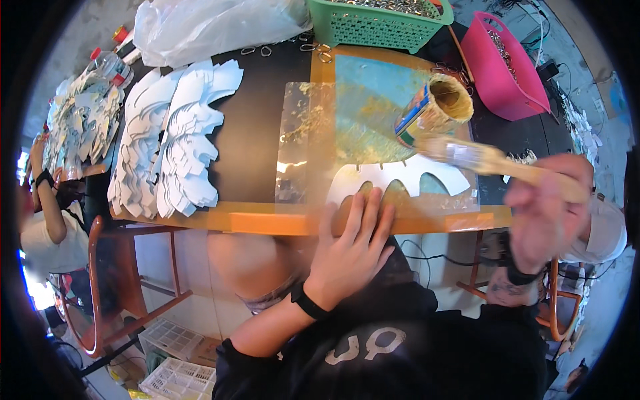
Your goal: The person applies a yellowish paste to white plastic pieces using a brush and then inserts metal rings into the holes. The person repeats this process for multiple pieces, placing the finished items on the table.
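Here, my right hand (552, 217) grips the brush (492, 161).
Mid-frame, the strip (408, 171) lies left of that hand, long axis sideways; nearer, my open left hand (353, 245) seemingly touches its lower edge.

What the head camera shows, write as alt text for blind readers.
The right hand holds a brush near an open can, while the left hand rests at the edge of a white cutout. Stacked white cutouts lie further left on the table.
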A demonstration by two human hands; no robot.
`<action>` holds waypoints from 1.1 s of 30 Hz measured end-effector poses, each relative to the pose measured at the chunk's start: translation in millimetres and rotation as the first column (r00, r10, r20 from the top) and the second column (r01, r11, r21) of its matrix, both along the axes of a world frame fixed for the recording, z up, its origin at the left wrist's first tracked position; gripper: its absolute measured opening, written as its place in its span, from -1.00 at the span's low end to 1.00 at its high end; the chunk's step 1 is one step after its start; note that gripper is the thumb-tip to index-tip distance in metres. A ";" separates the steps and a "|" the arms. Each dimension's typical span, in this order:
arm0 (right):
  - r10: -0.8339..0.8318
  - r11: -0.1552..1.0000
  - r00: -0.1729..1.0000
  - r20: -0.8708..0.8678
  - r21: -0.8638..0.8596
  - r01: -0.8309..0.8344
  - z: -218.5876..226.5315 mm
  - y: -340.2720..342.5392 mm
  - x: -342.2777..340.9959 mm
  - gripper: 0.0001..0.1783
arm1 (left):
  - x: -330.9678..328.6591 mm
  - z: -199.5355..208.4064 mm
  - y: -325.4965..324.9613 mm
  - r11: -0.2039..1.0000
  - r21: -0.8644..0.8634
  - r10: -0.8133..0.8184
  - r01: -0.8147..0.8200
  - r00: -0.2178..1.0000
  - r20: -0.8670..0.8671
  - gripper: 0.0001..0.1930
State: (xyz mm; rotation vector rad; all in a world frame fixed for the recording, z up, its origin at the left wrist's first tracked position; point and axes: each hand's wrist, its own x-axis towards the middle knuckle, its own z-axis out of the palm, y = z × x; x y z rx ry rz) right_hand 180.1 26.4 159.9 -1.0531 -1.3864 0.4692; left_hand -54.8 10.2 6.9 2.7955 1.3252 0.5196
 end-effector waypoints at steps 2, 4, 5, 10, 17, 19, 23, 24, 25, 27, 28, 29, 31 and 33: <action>-0.068 0.985 0.997 0.048 -0.153 0.075 -23.4 7.5 -28.2 -0.90 | -1.1 -1.3 1.4 1.000 0.014 -0.009 0.009 1.000 0.005 -0.24; -0.045 0.977 0.999 -0.019 -0.211 0.040 -40.1 12.0 -43.7 -0.91 | -1.4 -1.6 1.8 1.000 0.018 -0.016 0.016 1.000 -0.007 -0.23; -0.033 0.971 0.998 -0.054 -0.237 0.019 -47.2 14.6 -50.5 -0.92 | -1.2 -2.9 1.6 1.000 0.023 -0.017 0.018 1.000 -0.006 -0.23; 0.002 0.948 0.995 0.096 -0.316 0.028 -67.3 25.2 -65.0 -0.94 | -4.7 -4.3 3.9 0.999 0.017 -0.030 0.030 1.000 0.004 -0.25; -0.173 0.956 0.981 0.088 -0.224 0.189 -54.2 13.9 -62.5 -0.90 | -5.8 -4.1 4.8 0.999 0.001 -0.041 0.041 0.999 -0.004 -0.26; -0.078 0.965 0.982 0.170 -0.233 0.116 -66.5 20.2 -74.1 -0.90 | -5.6 -5.7 4.7 0.999 0.013 -0.037 0.037 0.999 -0.013 -0.26; -0.114 0.949 0.913 0.391 -0.229 0.217 -61.0 22.2 -58.7 -0.89 | -6.0 -4.9 4.5 1.000 0.007 -0.028 0.028 0.999 -0.018 -0.26; -0.159 0.949 0.885 0.438 -0.180 0.260 -58.6 23.2 -51.8 -0.89 | -5.4 -4.8 4.2 1.000 0.002 -0.026 0.026 0.999 -0.020 -0.26; -0.191 0.943 0.861 0.471 -0.156 0.295 -54.1 20.8 -45.5 -0.90 | -4.0 -4.5 4.8 1.000 0.001 -0.028 0.028 0.999 -0.023 -0.26; -0.188 0.947 0.933 0.308 -0.195 0.256 -50.1 15.5 -50.2 -0.91 | -2.1 -4.2 5.3 1.000 0.013 -0.021 0.021 0.999 -0.032 -0.26; -0.188 0.949 0.958 0.217 -0.213 0.234 -51.8 14.4 -54.2 -0.92 | -1.5 -4.8 5.1 1.000 0.020 -0.019 0.020 0.999 -0.042 -0.27; -0.103 0.975 0.988 0.119 -0.186 0.124 -58.6 17.3 -62.0 -0.90 | -0.7 -6.0 5.5 0.999 0.035 -0.026 0.027 0.999 -0.027 -0.27; -0.031 0.971 0.946 0.324 -0.215 0.105 -61.8 21.4 -61.7 -0.89 | -3.4 -8.0 7.8 0.997 0.068 -0.032 0.032 0.999 -0.004 -0.29; -0.056 0.968 0.921 0.385 -0.207 0.145 -67.6 21.8 -54.1 -0.89 | -5.1 -5.9 7.4 0.997 0.052 -0.057 0.056 0.998 0.008 -0.31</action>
